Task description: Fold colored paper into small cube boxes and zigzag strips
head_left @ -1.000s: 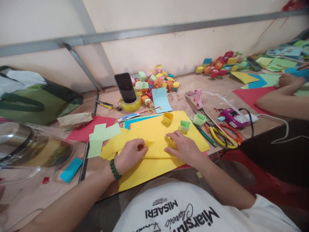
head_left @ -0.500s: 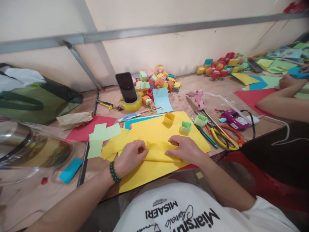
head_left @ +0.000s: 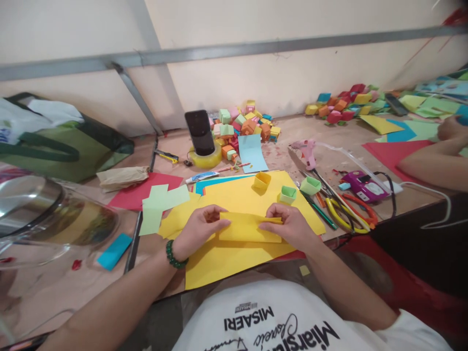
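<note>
A folded strip of yellow paper (head_left: 250, 229) is held at its two ends, over a larger yellow sheet (head_left: 215, 273) on the table. My left hand (head_left: 201, 226) is closed, its thumb and fingers pinching the strip's left end. At the right end my right hand (head_left: 290, 224) pinches the same strip between thumb and fingers. Just beyond the hands, a small yellow paper box (head_left: 262, 181) and a pale green one (head_left: 288, 195) stand on the large sheet. Cut yellow pieces (head_left: 173, 222) and light green pieces (head_left: 150, 222) lie left of my left hand.
A phone (head_left: 200, 134) leans on a tape roll (head_left: 206, 158) before a heap of paper boxes (head_left: 248, 126). Right are a pink glue gun (head_left: 309, 153), scissors (head_left: 340, 214) and a purple device (head_left: 367, 186). A glass jar (head_left: 84, 219) lies left. Another person's arm (head_left: 435, 163) reaches in.
The yellow strip has risen toward upright between my hands, its front face now flatter and more visible. Both hands have shifted their grip along its ends. The camera view has turned slightly left.
</note>
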Available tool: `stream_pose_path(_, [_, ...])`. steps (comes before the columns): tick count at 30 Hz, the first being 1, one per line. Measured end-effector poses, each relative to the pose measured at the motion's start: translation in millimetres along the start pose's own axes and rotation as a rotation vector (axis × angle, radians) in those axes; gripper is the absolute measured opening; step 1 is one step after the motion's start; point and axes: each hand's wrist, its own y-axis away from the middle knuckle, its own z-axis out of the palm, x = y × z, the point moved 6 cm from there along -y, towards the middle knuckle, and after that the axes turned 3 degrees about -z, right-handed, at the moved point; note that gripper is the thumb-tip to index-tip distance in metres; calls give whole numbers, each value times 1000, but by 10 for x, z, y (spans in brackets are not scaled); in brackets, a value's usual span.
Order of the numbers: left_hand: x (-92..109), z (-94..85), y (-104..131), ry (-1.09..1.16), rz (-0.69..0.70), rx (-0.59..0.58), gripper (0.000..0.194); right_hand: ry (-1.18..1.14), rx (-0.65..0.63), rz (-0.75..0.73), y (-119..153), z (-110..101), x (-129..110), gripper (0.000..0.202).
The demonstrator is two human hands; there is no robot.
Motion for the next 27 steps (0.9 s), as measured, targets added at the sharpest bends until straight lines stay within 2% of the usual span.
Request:
stream_pose_path(6, [37,-15,29,64,-13,24,33,-1,48,66,29,-13,81,29])
stream_pose_path(10, [109,-29,70,59,-13,44,33,-178,48,139,43,13,111,39])
stream_pose_path(13, [154,-34,100,54,-8,50,34,-249,116,122,46,-10,35,42])
stream_pose_path(17, [128,-45,90,20,12,51,35,-231,203,68,52,-57,-19,40])
stream_pose_path(27, [103,-56,79,-78,84,22,32,-218,247,21,79,-92,29,36])
